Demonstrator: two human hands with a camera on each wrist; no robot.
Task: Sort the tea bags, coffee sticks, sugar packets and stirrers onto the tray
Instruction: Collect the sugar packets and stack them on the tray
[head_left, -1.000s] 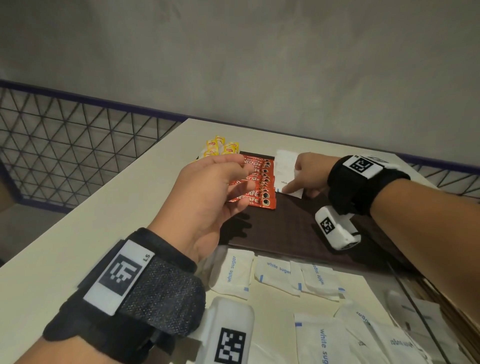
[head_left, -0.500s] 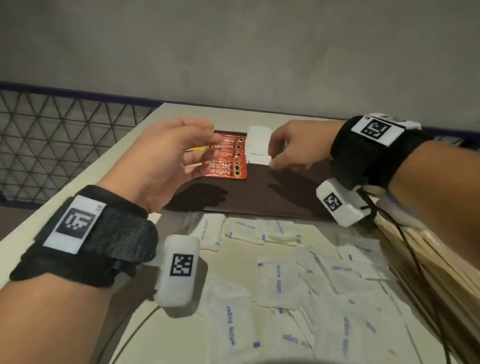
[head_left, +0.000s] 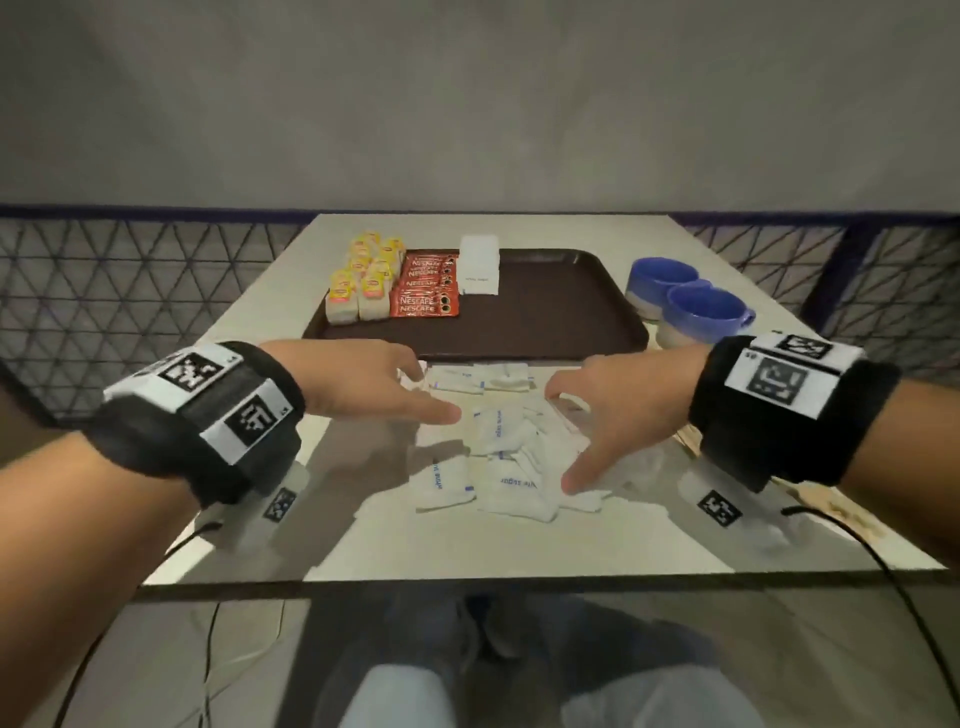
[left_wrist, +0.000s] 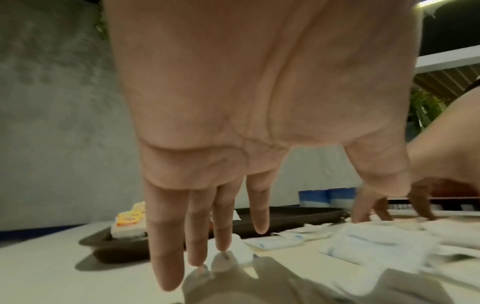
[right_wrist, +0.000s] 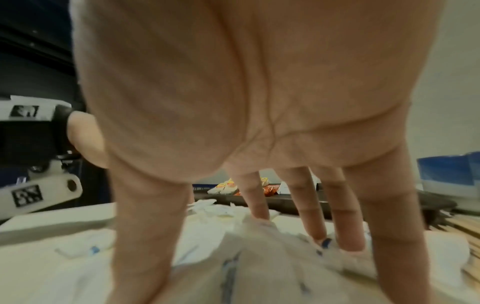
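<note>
Along the left edge of the brown tray (head_left: 545, 332), which is lying toward the far end of the pale surface (head_left: 291, 291), the yellow-labelled tea bags (head_left: 363, 283) are standing in a cluster. Just to their right the red coffee sticks (head_left: 427, 286) are lying side by side, and beside those a small white stack of sugar packets (head_left: 479, 272) is sitting at the tray's far edge. Nearer the front edge, the left hand (head_left: 363, 382) is hovering palm down with straight, spread fingers (left_wrist: 166, 257), holding nothing; its fingertips are reaching down close to the surface at the left side of a loose pile of sugar packets (head_left: 506, 457). That pile is lying on the surface just in front of the tray's near edge, between the two hands. The right hand (head_left: 618, 410) is spreading wide over the pile's right side, its fingertips (right_wrist: 348, 242) pressing down onto packets without gripping any. Behind it, off the tray's right edge, two blue cups (head_left: 685, 304) are standing together. Pale wooden stirrers (right_wrist: 462, 224) are lying by the right edge of the surface, mostly hidden behind the right wrist.
</note>
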